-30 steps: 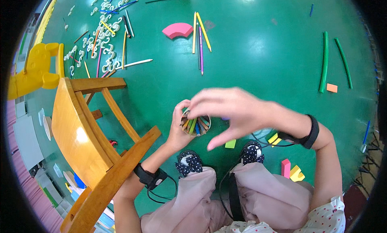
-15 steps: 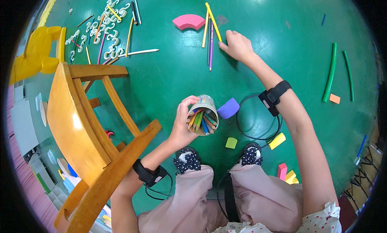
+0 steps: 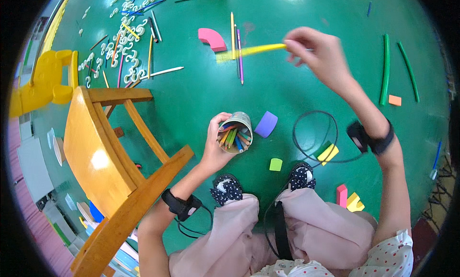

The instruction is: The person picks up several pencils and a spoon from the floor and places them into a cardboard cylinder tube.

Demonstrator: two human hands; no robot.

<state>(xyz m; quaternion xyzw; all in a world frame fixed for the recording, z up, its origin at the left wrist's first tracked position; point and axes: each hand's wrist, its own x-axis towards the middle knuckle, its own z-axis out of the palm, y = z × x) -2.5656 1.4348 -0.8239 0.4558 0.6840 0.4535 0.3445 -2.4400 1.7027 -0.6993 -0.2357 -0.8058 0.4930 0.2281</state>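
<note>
A glossy green floor [image 3: 187, 111] fills most of the room, with furniture along the left side.

A honey-coloured wooden chair [image 3: 96, 147] takes up the left, its broad panel catching a white glare; whether it stands or is tipped is hard to tell. Just beyond it sits a bright yellow plastic piece of furniture [image 3: 45, 85] with rounded edges, and a yellow strip [image 3: 60, 18] runs along the upper left rim. Farther out on the left, pale grey panels [image 3: 34, 167] border a pinkish, striped surface [image 3: 29, 219]. On the right rim, black crisscrossed bars [image 3: 433, 200] stand above a dark red patch [image 3: 424, 238]. Soft light sheens the floor, which bears a faint reddish smudge [image 3: 248, 27].
</note>
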